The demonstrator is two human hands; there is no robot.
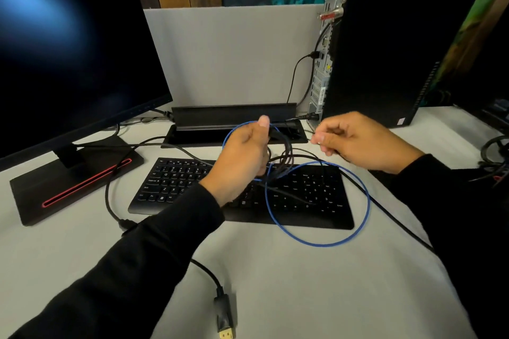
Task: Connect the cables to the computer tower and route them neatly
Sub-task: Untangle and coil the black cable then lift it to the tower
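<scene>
An office workstation: a white desk (289,278) carries a monitor (68,49), keyboard (176,181) and computer tower (391,52), with a grey divider panel (234,55) along its back edge.

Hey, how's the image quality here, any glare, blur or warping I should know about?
Head view: a soft blue glare smears the dark monitor; wide-angle distortion leans the tower and bows the desk edges; the left hand and right hand are slightly soft; the keyboard legends stay readable; lighting is even, with faint shadows.
</scene>
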